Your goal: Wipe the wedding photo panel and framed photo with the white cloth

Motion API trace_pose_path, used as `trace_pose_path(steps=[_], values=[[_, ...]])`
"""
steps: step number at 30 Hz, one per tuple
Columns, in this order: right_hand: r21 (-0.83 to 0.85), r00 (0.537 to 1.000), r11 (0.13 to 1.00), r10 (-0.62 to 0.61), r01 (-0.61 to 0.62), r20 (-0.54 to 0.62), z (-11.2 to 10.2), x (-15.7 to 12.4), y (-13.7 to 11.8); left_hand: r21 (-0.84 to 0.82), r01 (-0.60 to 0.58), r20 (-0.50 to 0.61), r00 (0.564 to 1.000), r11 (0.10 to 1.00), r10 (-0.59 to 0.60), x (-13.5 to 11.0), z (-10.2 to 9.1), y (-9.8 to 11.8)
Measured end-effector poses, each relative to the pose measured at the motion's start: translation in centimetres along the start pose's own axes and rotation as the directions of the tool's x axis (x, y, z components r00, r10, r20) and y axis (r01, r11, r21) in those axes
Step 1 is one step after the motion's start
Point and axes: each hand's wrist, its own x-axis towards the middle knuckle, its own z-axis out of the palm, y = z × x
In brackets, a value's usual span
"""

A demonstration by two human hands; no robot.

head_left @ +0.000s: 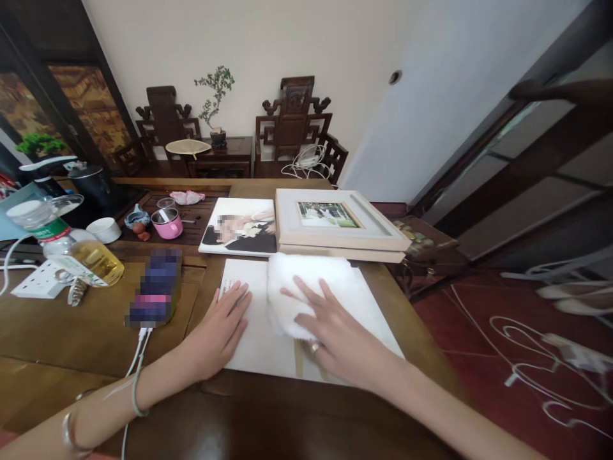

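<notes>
A white, flat album or board (256, 348) lies on the table in front of me, with small print near its left side. On top of it rests a fluffy white cloth (280, 306), folded into a pad. My right hand (330, 319) is spread over this cloth, fingers apart and pressing down from above, a ring on one finger. Flat on the left part of the white board lies my left hand (223, 332), its fingers stretched out and holding nothing.
Behind the board are a photo album (239, 239) and stacked framed pictures (373, 233). To the left lie a phone (156, 287) on charging cables, a power strip (33, 281), a bottle of yellow liquid (103, 259) and a pink mug (170, 225). The table's right edge is close.
</notes>
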Motion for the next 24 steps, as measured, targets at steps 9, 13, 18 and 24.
trace_pose_path(steps=[9,13,18,24], values=[[0.149,0.938,0.943,-0.319,0.298,0.137,-2.3,-4.8,-4.8,-0.012,0.024,0.020,1.000,1.000,-0.023,0.1,0.0,0.1],[0.126,0.983,0.989,-0.094,0.075,0.159,-3.3,-3.0,-2.7,-0.020,0.021,0.020,1.000,1.000,-0.020,0.1,-0.1,0.1],[-0.012,0.997,1.000,-0.010,0.011,0.075,-1.6,2.7,0.7,-0.010,0.020,0.033,0.999,1.000,-0.020,0.0,-0.1,0.1],[-0.053,0.998,0.998,-0.012,0.015,0.062,0.2,3.4,-1.2,-0.024,0.046,0.043,0.998,0.999,-0.045,0.1,0.1,0.1]])
